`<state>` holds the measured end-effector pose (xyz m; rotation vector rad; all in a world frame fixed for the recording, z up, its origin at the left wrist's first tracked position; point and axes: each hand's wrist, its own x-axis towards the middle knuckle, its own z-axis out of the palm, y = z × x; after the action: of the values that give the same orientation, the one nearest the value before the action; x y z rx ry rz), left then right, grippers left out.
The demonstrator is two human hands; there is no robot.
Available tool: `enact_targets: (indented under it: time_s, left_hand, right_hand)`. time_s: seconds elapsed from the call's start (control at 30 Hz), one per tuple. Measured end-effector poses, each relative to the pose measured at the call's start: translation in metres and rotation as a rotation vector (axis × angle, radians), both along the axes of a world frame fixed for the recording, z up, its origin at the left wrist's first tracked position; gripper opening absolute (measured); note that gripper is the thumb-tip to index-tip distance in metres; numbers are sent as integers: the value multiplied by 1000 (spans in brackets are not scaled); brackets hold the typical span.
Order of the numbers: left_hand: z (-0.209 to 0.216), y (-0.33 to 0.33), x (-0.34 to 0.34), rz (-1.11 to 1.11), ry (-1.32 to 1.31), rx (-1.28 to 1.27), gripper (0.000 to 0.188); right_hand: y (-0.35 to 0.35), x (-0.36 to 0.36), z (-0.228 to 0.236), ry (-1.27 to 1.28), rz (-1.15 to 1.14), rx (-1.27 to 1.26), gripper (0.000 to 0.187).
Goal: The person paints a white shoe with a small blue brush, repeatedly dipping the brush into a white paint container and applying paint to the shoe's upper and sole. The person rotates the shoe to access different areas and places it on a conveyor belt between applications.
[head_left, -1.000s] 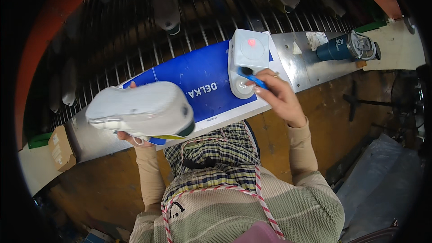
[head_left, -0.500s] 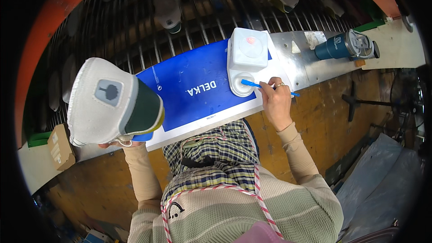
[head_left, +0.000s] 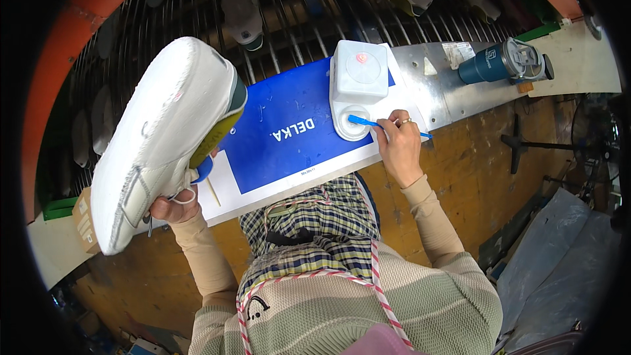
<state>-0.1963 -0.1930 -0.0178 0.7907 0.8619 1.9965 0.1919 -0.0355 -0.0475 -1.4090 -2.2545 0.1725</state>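
My left hand (head_left: pixel 176 209) grips a white shoe upper (head_left: pixel 164 125) from below at the left. Its pale underside is turned up, and a dark green heel with a yellow-green lining shows at its right edge. A bit of blue (head_left: pixel 203 169) shows beside my fingers, by the shoe opening. Between the fingers of my right hand (head_left: pixel 399 150) is a slim blue brush (head_left: pixel 384 125). The brush head sits over the small round cup (head_left: pixel 352 129) at the front of a white plastic dispenser (head_left: pixel 360 73); whether it touches what is inside, I cannot tell.
Under the dispenser lies a blue and white printed sheet (head_left: pixel 282 131) on a metal-edged bench (head_left: pixel 439 98). A teal tumbler (head_left: pixel 483 67) stands at the right. Beyond are metal rollers (head_left: pixel 309 20) carrying more shoe uppers (head_left: pixel 243 16). A cardboard box (head_left: pixel 83 220) is at far left.
My left hand has turned the shoe upper over, from its heel side to its underside. A thin stick on the sheet has come into sight. The brush stays at the cup.
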Motion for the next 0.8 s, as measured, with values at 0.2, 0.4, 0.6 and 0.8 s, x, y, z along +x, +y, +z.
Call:
enact_targets:
  time_s: [0.2,0.4,0.6,0.8]
  left_hand:
    - [-16,-28,-34,-146,85,200,67]
    - [-17,-14,-49,361,787,35,59]
    - [22,35,-14,475,1205,94,53]
    - [54,58,26,529,1434,190,48]
  right_hand:
    - [2,1,-1,-12,5,-22,11]
    - [9,27,-10,310,-65,-516,17]
    - [10,40,-8,832,-212,-1106,17]
    - [22,-20,43,1281,53,-1115,16]
